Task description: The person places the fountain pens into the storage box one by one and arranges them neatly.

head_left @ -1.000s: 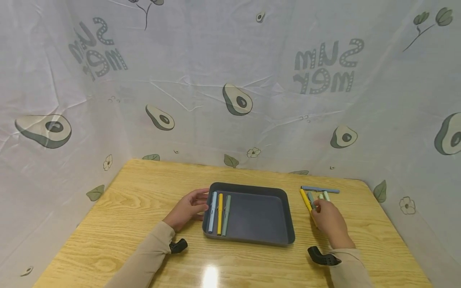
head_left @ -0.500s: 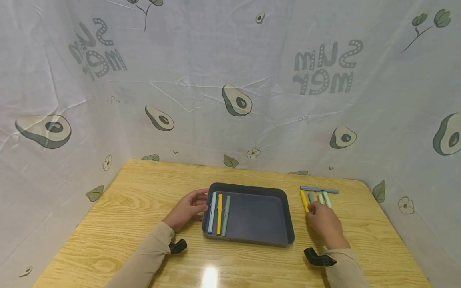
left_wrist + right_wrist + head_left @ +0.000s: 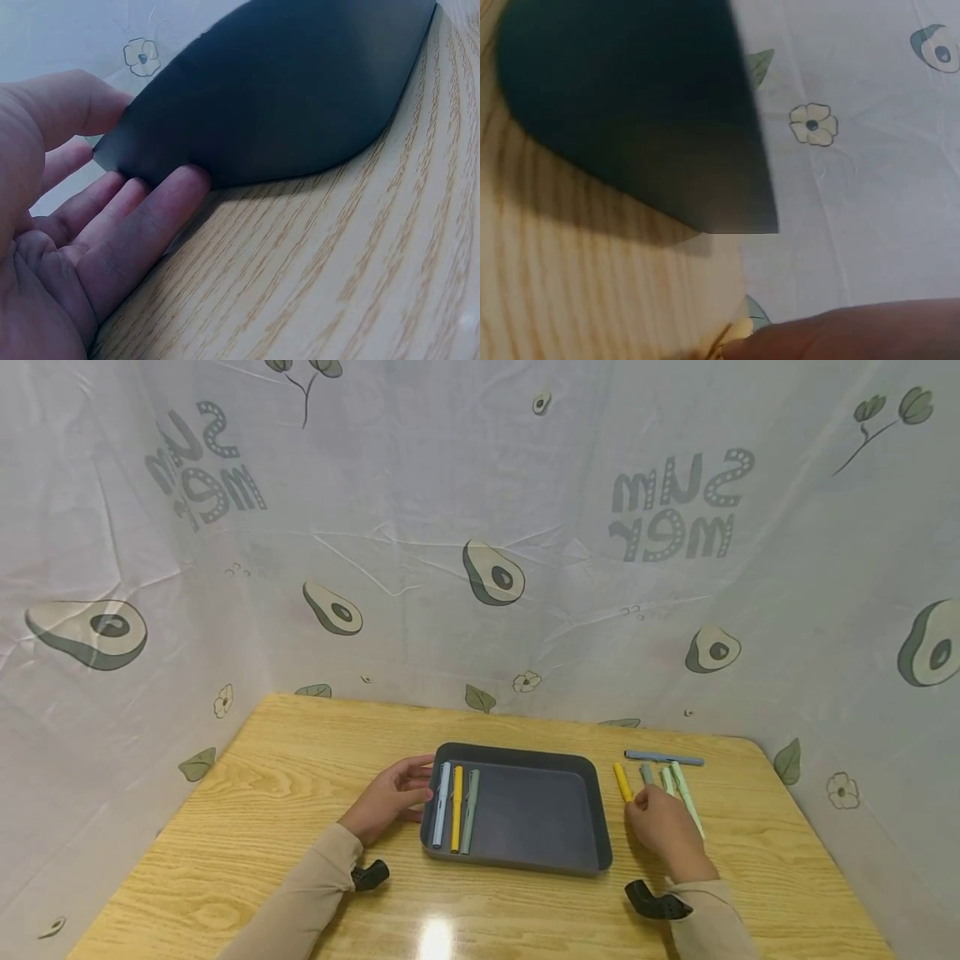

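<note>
My right hand point(image 3: 666, 831) pinches a yellow pen point(image 3: 622, 782) to the right of the tray; its upper end sticks out past the fingers and the rest is hidden. In the right wrist view, a finger point(image 3: 840, 334) shows at the bottom edge beside a bit of yellow. My left hand point(image 3: 386, 797) rests at the left side of the dark grey tray point(image 3: 536, 818), its spread fingers against the outer wall point(image 3: 262, 97) and the thumb at the rim. Along the tray's left side lie a light blue pen point(image 3: 442, 806), another yellow pen point(image 3: 457, 810) and a green pen point(image 3: 470, 812).
Behind the right hand lies a blue pen point(image 3: 663, 757) set crosswise. Closer to that hand are a dark green pen point(image 3: 647, 772) and two pale green pens, one at the right point(image 3: 686, 797). A printed curtain point(image 3: 420, 635) hangs around the wooden table point(image 3: 330, 727).
My right hand has moved left, toward the tray, and the yellow pen has shifted with it, away from the green pens. The left hand and the tray have stayed put.
</note>
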A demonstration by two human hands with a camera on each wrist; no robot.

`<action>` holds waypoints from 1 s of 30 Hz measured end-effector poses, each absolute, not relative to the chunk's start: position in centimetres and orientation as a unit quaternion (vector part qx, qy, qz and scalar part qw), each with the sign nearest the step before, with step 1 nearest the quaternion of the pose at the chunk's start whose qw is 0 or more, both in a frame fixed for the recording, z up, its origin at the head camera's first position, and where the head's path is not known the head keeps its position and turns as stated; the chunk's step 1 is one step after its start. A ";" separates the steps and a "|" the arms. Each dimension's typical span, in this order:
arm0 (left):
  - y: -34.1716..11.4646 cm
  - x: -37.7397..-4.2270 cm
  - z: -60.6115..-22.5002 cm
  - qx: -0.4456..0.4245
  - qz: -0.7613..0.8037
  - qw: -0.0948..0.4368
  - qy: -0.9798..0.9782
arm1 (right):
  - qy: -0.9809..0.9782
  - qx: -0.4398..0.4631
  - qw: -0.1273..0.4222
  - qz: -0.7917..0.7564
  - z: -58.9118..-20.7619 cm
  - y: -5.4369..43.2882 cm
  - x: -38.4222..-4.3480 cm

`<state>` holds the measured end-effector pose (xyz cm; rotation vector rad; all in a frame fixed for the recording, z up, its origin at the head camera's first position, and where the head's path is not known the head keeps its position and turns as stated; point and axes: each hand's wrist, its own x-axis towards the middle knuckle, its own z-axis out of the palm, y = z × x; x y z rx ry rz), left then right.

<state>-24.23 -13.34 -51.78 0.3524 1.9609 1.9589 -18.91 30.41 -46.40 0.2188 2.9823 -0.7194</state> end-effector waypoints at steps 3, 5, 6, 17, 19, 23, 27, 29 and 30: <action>-13.3 -24.2 -51.8 0.123 0.691 0.173 0.691 | 0.972 0.071 0.025 -0.222 -46.7 30.4 -19.0; -13.3 -24.2 -51.8 0.123 0.691 0.172 0.692 | 0.972 0.072 0.027 -0.221 -46.7 30.4 -19.1; -13.3 -24.2 -51.8 0.123 0.690 0.172 0.692 | 0.972 0.071 0.028 -0.220 -46.7 30.3 -19.1; -13.4 -24.1 -51.7 0.133 0.687 0.169 0.694 | 0.972 0.068 0.041 -0.222 -46.4 30.0 -18.9; -13.4 -24.1 -51.7 0.133 0.687 0.169 0.694 | 0.976 0.050 0.025 -0.213 -46.6 29.9 -19.1; -13.3 -24.1 -51.7 0.132 0.688 0.170 0.694 | 0.979 0.017 -0.007 -0.205 -47.0 29.6 -19.4; -13.3 -24.2 -51.7 0.130 0.689 0.170 0.693 | 0.977 0.008 -0.009 -0.211 -47.2 29.2 -19.4; -13.3 -24.2 -51.7 0.130 0.689 0.171 0.692 | 0.977 0.008 -0.006 -0.211 -47.2 29.1 -19.5; -13.3 -24.2 -51.7 0.130 0.689 0.171 0.692 | 0.977 0.008 -0.004 -0.212 -47.3 29.1 -19.5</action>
